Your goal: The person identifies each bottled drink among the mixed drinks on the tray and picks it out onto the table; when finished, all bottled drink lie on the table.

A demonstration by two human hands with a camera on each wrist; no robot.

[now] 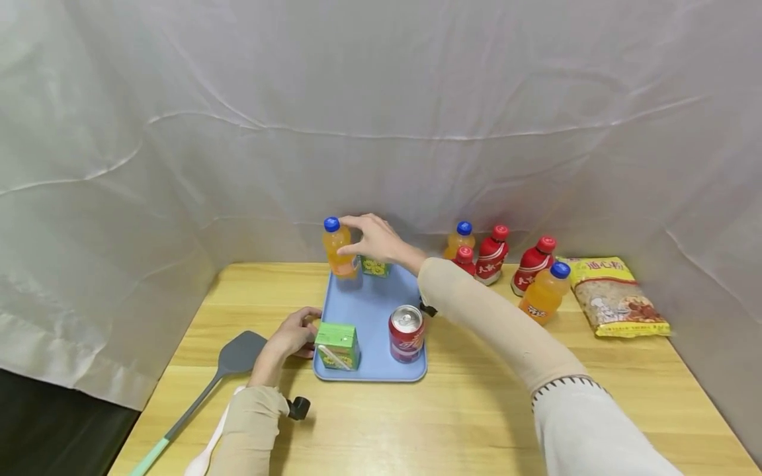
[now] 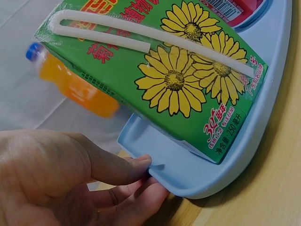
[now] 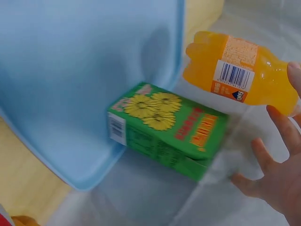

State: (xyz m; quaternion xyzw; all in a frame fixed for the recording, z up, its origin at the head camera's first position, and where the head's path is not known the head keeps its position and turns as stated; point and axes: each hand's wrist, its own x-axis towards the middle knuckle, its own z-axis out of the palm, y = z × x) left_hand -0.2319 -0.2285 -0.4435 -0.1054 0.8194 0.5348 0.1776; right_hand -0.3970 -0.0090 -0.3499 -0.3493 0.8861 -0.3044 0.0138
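My right hand [image 1: 376, 238] grips an orange soda bottle [image 1: 339, 252] with a blue cap near its top. The bottle is upright over the far left corner of a light blue tray [image 1: 376, 311], and the right wrist view shows its base apart from the tray. My left hand [image 1: 294, 334] pinches the tray's left rim, thumb on top and fingers below. Beside it on the tray stands a green drink carton [image 2: 155, 70] with yellow flowers and a straw. Another green carton [image 3: 164, 127] stands at the far edge, partly hidden by my right hand. A red soda can [image 1: 407, 337] occupies the near right corner.
Right of the tray stand several red-capped bottles [image 1: 493, 254] and orange soda bottles [image 1: 544, 293], some partly behind my right sleeve. A yellow pasta bag [image 1: 619, 297] lies farther right. A grey spatula [image 1: 238, 357] and a pale utensil [image 1: 208, 449] lie left. Grey cloth [image 1: 381, 132] hangs behind.
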